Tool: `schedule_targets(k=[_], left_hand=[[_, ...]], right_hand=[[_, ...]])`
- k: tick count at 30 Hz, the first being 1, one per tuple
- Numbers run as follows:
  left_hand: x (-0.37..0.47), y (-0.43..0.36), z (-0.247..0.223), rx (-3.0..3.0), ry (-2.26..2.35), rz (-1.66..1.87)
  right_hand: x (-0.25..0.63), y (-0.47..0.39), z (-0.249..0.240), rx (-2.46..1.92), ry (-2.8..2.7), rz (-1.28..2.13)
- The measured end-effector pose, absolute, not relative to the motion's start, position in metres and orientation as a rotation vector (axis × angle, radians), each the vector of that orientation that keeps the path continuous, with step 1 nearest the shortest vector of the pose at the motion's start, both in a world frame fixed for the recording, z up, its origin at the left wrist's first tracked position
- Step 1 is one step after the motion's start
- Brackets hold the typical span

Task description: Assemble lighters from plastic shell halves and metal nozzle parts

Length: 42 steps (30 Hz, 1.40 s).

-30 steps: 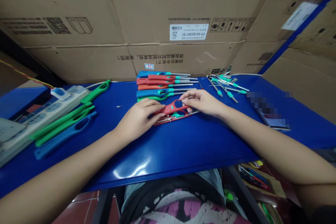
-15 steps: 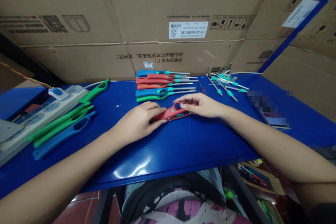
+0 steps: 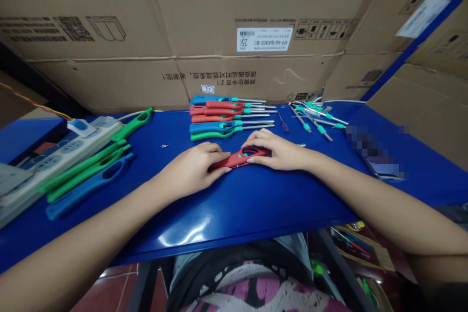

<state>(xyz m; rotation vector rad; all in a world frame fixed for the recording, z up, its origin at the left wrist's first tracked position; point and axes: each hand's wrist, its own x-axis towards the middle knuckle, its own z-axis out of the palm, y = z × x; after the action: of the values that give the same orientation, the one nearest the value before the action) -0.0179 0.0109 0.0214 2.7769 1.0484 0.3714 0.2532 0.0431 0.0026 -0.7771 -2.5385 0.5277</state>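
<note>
A red lighter casing (image 3: 238, 158) with a finger loop and a small teal part lies between my two hands over the blue table. My left hand (image 3: 195, 165) pinches its left end between thumb and fingers. At the loop end, my right hand (image 3: 272, 150) grips the casing, with fingers over the top and the thumb at the near side. A small teal-tipped piece (image 3: 301, 145) shows just behind my right hand. Beyond the hands lies a row of long-necked lighters (image 3: 214, 128) in blue, red, orange and green, their metal tubes pointing right.
A screwdriver (image 3: 283, 124) lies right of the lighters. Farther right are metal tubes with teal parts (image 3: 321, 129) and a phone (image 3: 383, 168). Green and blue casings (image 3: 91, 187) rest by a white power strip (image 3: 62, 151) on the left. A cardboard box (image 3: 127, 78) stands behind.
My right hand has shifted slightly nearer and closed more round the loop end. The casing's halves look closer together. The teal-tipped piece behind that hand has come into view.
</note>
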Motion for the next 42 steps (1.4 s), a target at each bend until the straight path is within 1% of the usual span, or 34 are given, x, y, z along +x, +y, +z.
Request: schedule_targets(k=[14, 22, 25, 28, 31, 38, 42], left_hand=[[-0.019, 0.011, 0.020, 2.772, 1.028, 0.410], [-0.017, 0.011, 0.016, 2.793, 1.056, 0.426], [-0.013, 0.005, 0.016, 2.926, 1.143, 0.323], [-0.011, 0.001, 0.015, 3.033, 1.221, 0.276], [-0.014, 0.007, 0.011, 3.023, 1.207, 0.370], [-0.020, 0.019, 0.005, 2.948, 1.027, 0.607], [-0.022, 0.021, 0.007, 2.999, 1.049, 0.635]], right_hand=[[0.254, 0.043, 0.007, -0.772, -2.579, 0.490], [0.253, 0.046, 0.001, -0.786, -2.573, 0.484], [0.251, 0.043, 0.001, -0.808, -2.621, 0.409], [0.250, 0.041, 0.002, -0.832, -2.715, 0.247], [0.251, 0.041, 0.004, -0.801, -2.766, 0.117], [0.255, 0.040, 0.009, -0.750, -2.751, 0.002], [0.256, 0.042, 0.011, -0.777, -2.699, 0.057]])
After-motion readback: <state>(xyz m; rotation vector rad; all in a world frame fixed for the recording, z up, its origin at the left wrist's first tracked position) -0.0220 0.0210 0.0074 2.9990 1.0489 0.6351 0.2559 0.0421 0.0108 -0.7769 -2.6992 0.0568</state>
